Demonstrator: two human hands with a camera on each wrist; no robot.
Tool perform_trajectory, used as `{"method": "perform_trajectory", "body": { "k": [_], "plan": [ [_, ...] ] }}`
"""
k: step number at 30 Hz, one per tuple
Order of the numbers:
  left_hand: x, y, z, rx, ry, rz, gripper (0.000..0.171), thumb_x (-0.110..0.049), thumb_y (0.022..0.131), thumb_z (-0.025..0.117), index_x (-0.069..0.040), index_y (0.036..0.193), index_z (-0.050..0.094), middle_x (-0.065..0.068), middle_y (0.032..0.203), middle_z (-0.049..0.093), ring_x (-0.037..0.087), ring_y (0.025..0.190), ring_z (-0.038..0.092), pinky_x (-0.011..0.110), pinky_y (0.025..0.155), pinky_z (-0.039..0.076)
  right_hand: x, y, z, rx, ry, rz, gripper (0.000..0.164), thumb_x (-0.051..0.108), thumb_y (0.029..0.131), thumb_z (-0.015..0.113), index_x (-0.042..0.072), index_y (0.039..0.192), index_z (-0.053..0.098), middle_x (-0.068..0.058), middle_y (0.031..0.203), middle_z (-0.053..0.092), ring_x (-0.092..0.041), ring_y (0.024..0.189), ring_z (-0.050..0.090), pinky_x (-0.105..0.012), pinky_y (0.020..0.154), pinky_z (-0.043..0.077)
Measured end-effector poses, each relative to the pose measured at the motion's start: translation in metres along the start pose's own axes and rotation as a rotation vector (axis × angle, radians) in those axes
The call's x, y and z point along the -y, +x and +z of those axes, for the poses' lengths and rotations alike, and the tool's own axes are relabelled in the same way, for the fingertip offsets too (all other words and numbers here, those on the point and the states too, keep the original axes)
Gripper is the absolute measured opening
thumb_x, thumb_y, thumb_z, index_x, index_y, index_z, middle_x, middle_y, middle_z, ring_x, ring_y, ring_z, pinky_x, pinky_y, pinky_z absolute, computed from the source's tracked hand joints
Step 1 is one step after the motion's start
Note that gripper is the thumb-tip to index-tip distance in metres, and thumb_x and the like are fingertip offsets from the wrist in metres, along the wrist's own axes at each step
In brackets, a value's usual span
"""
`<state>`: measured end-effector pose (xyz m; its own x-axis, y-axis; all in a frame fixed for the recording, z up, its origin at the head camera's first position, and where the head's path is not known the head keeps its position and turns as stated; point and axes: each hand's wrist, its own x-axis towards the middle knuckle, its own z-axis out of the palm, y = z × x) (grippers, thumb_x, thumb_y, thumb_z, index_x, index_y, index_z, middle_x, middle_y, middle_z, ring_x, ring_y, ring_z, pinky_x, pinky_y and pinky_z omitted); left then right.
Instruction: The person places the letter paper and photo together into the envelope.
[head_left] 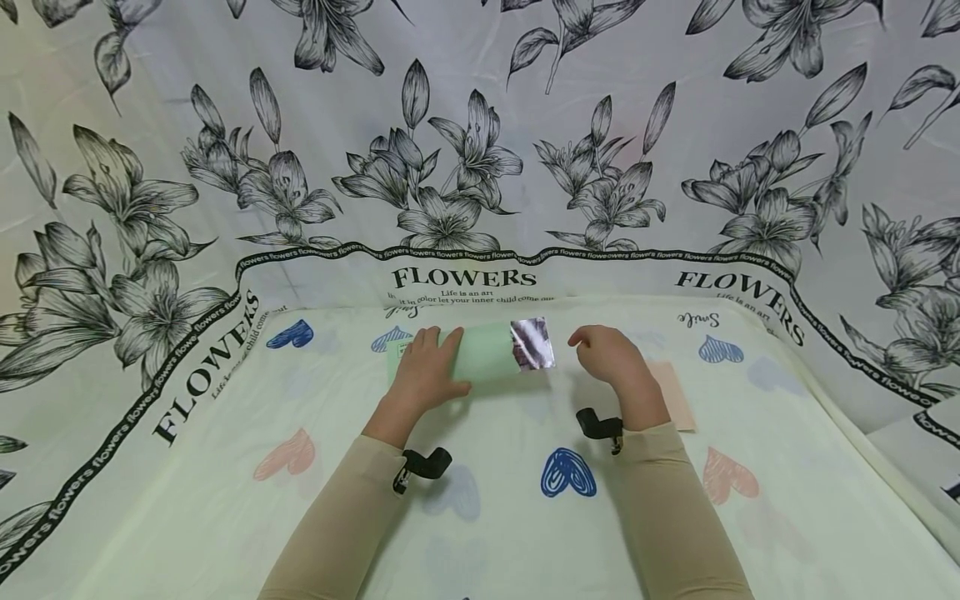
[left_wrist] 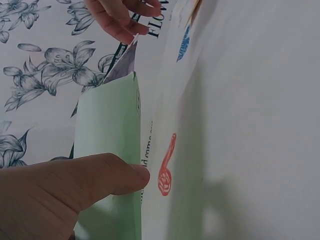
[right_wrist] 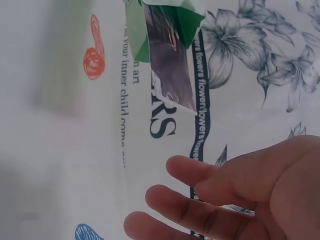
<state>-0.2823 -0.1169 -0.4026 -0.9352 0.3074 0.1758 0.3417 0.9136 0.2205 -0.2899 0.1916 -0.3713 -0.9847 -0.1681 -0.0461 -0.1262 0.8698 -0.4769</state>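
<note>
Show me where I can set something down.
Free: cloth between the sleeves, around the printed dark blue heart; also left of the left sleeve. Crowded: farther back, with the left hand, green box, foil, right hand and peach card.

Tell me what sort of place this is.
Perhaps a curtained bed or table, judging by the white, black-flowered fabric curtain behind the flat, pale, heart-printed cloth. I can't tell which.

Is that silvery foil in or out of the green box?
Partly out: in all views the silvery foil protrudes from the open end of the green box.
</note>
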Motion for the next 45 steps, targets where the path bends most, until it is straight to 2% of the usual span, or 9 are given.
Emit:
{"method": "perform_trajectory", "body": {
  "k": [9, 16, 19, 23, 30, 37, 39, 43, 45],
  "plan": [
    [-0.001, 0.001, 0.002, 0.009, 0.004, -0.002, 0.098, -0.041, 0.079, 0.086, -0.011, 0.159, 0.038, 0.026, 0.149, 0.039, 0.043, 0.139, 0.035, 0.061, 0.116, 0.031, -0.001, 0.0, 0.001, 0.003, 0.018, 0.004, 0.047, 0.009, 0.099, 0.032, 0.006, 0.131, 0.067, -0.017, 0.12, 0.064, -0.022, 0.066, 0.043, -0.036, 0.062, 0.038],
    [-0.001, 0.001, 0.003, 0.004, 0.002, 0.005, 0.097, -0.04, 0.078, 0.086, -0.01, 0.158, 0.039, 0.027, 0.149, 0.04, 0.043, 0.137, 0.036, 0.061, 0.115, 0.032, 0.012, 0.0, 0.005, 0.046, 0.023, -0.029, 0.048, 0.008, 0.099, 0.034, 0.008, 0.132, 0.068, -0.013, 0.091, 0.061, -0.015, 0.054, 0.032, -0.03, 0.053, 0.031],
    [-0.001, 0.001, 0.003, 0.004, 0.003, 0.009, 0.097, -0.041, 0.078, 0.086, -0.01, 0.158, 0.04, 0.027, 0.149, 0.04, 0.043, 0.137, 0.036, 0.061, 0.115, 0.032, 0.017, 0.0, 0.008, 0.069, 0.018, -0.049, 0.048, 0.007, 0.099, 0.034, 0.007, 0.134, 0.067, -0.014, 0.101, 0.064, -0.014, 0.053, 0.031, -0.029, 0.052, 0.03],
    [-0.001, 0.001, 0.004, 0.007, 0.007, 0.009, 0.097, -0.041, 0.079, 0.086, -0.011, 0.158, 0.039, 0.027, 0.149, 0.04, 0.043, 0.137, 0.036, 0.06, 0.115, 0.032, 0.02, 0.001, 0.01, 0.067, -0.003, -0.058, 0.047, 0.006, 0.099, 0.035, 0.007, 0.134, 0.067, -0.016, 0.125, 0.064, -0.016, 0.058, 0.038, -0.03, 0.055, 0.034],
    [-0.001, 0.001, 0.004, -0.006, 0.01, 0.012, 0.096, -0.041, 0.078, 0.086, -0.01, 0.157, 0.04, 0.027, 0.148, 0.041, 0.043, 0.136, 0.037, 0.06, 0.114, 0.033, 0.01, 0.0, 0.005, 0.055, 0.0, -0.029, 0.048, 0.008, 0.1, 0.033, 0.006, 0.137, 0.063, -0.016, 0.114, 0.064, -0.018, 0.059, 0.037, -0.033, 0.058, 0.034],
    [-0.002, 0.002, 0.003, -0.007, 0.013, 0.013, 0.096, -0.041, 0.078, 0.086, -0.01, 0.157, 0.04, 0.026, 0.148, 0.041, 0.043, 0.136, 0.037, 0.06, 0.114, 0.033, -0.002, 0.0, 0.0, 0.044, 0.008, -0.004, 0.049, 0.008, 0.099, 0.032, 0.003, 0.137, 0.062, -0.019, 0.134, 0.06, -0.022, 0.068, 0.042, -0.037, 0.066, 0.038],
    [-0.002, 0.002, 0.003, -0.007, 0.011, 0.014, 0.096, -0.041, 0.078, 0.086, -0.01, 0.157, 0.04, 0.027, 0.148, 0.041, 0.043, 0.136, 0.037, 0.06, 0.114, 0.033, -0.001, 0.0, 0.001, 0.041, 0.012, -0.005, 0.049, 0.008, 0.099, 0.032, 0.003, 0.137, 0.063, -0.019, 0.133, 0.06, -0.022, 0.067, 0.041, -0.037, 0.066, 0.038],
    [-0.003, 0.001, 0.003, -0.003, 0.006, 0.022, 0.097, -0.041, 0.078, 0.086, -0.01, 0.157, 0.04, 0.027, 0.148, 0.041, 0.044, 0.137, 0.037, 0.06, 0.115, 0.033, 0.005, 0.001, 0.005, 0.063, 0.029, -0.033, 0.049, 0.009, 0.099, 0.033, 0.006, 0.137, 0.064, -0.019, 0.109, 0.063, -0.017, 0.057, 0.033, -0.034, 0.058, 0.034],
    [-0.002, 0.001, 0.004, 0.0, 0.012, 0.027, 0.097, -0.042, 0.078, 0.086, -0.01, 0.157, 0.04, 0.027, 0.148, 0.04, 0.044, 0.138, 0.036, 0.06, 0.115, 0.032, 0.01, 0.001, 0.007, 0.086, 0.037, -0.063, 0.048, 0.009, 0.1, 0.034, 0.007, 0.138, 0.063, -0.016, 0.106, 0.063, -0.015, 0.053, 0.03, -0.033, 0.056, 0.032]
  ]
}}
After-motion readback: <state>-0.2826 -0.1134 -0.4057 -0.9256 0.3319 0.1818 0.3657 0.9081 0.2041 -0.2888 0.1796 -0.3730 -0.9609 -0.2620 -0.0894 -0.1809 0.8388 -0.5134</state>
